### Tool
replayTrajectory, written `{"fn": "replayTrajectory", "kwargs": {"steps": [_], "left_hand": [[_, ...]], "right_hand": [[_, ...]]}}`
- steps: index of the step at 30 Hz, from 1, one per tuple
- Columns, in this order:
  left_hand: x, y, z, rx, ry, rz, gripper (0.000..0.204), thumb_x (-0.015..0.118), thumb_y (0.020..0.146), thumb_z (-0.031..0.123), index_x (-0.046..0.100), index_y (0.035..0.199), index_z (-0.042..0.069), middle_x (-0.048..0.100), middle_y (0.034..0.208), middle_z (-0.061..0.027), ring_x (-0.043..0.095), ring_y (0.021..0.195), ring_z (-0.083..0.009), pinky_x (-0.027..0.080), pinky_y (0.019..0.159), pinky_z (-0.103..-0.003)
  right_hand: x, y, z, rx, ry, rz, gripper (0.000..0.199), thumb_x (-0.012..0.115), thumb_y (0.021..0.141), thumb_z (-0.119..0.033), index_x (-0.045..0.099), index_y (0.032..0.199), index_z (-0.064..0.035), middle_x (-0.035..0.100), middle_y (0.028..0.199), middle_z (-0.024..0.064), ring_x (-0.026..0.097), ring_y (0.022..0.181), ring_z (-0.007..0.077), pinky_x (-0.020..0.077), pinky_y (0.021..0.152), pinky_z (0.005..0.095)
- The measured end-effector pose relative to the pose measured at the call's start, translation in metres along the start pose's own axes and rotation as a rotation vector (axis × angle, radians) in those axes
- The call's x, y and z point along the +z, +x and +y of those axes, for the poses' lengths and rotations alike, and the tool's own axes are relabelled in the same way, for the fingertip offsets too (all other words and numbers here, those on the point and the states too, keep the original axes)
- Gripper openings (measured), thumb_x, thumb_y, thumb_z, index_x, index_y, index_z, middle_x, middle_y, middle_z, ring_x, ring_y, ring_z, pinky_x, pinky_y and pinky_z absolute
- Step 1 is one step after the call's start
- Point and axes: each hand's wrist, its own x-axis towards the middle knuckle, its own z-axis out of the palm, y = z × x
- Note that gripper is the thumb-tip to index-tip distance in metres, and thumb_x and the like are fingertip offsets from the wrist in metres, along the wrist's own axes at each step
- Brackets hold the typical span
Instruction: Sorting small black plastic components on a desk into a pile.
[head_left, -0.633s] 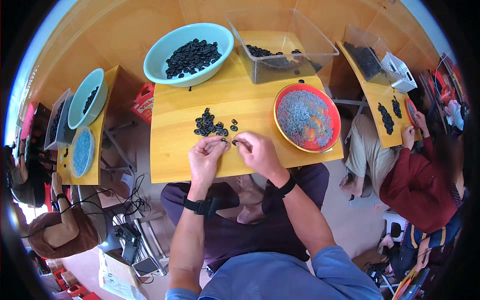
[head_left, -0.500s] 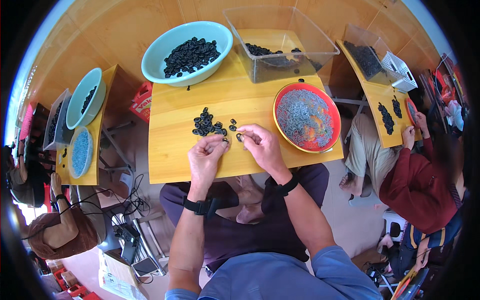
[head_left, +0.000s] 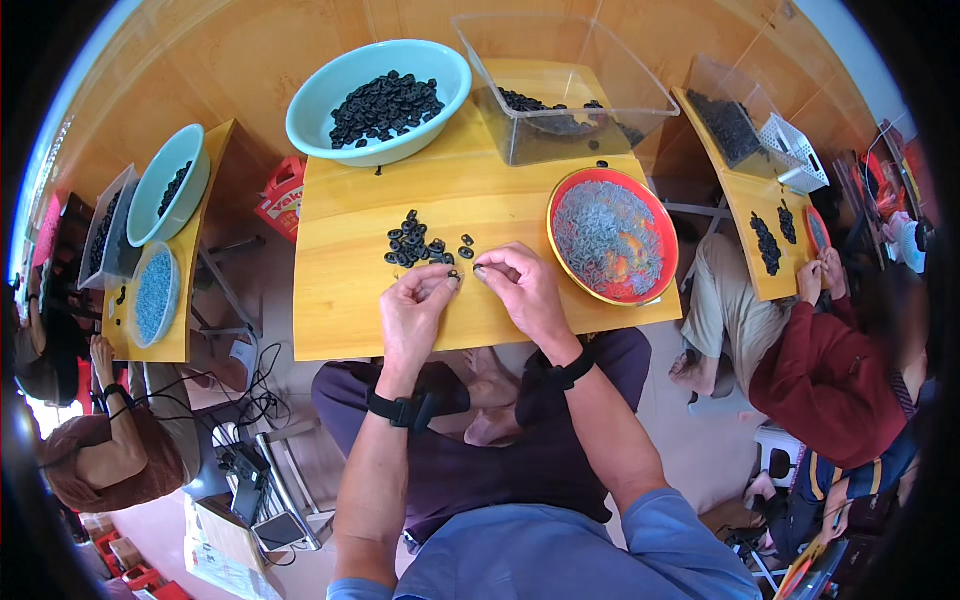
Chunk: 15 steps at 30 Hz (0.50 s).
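Left hand (head_left: 413, 305): my thumb and finger pinch a small black ring (head_left: 453, 275) over the table (head_left: 345, 315)
Right hand (head_left: 527, 300): my thumb and forefinger close on a dark bit (head_left: 479, 266), mostly hidden, near the left fingertips
Loose pile (head_left: 410, 242): just beyond my left hand
Red bowl (head_left: 662, 210): right of my right hand, holding thin grey pieces (head_left: 600, 220)
Blue basin (head_left: 305, 128): at the table's far left

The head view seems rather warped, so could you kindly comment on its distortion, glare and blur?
Head view: left table and right table slant outward near the dark curved rim; white glare washes out patches at far left; left hand and right hand look fairly sharp, but black pieces in their grip show little detail.
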Motion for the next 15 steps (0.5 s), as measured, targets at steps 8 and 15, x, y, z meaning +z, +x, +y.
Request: {"fn": "replayTrajectory", "kwargs": {"steps": [8, 15], "left_hand": [[0.015, 0.008, 0.009, -0.173, 0.072, -0.007, 0.023, 0.075, 0.085, 0.008, 0.069, 0.103, -0.006, 0.069, 0.078, -0.0017, 0.056, 0.068, -0.0045, 0.044, 0.061, -0.019], [0.018, 0.005, 0.012, -0.179, 0.001, 0.024, 0.022, 0.074, 0.085, 0.006, 0.07, 0.103, -0.006, 0.069, 0.078, -0.0026, 0.058, 0.069, -0.0045, 0.046, 0.061, -0.019]], "right_hand": [[-0.006, 0.002, 0.007, 0.243, 0.308, -0.014, 0.017, 0.06, 0.093, -0.002, 0.067, 0.107, 0.003, 0.07, 0.087, 0.0069, 0.068, 0.072, 0.0113, 0.0555, 0.065, 0.0249], [-0.01, 0.001, 0.004, 0.239, 0.338, -0.031, 0.019, 0.058, 0.094, -0.001, 0.066, 0.11, 0.003, 0.07, 0.089, 0.0068, 0.068, 0.074, 0.0117, 0.055, 0.066, 0.025]]}}
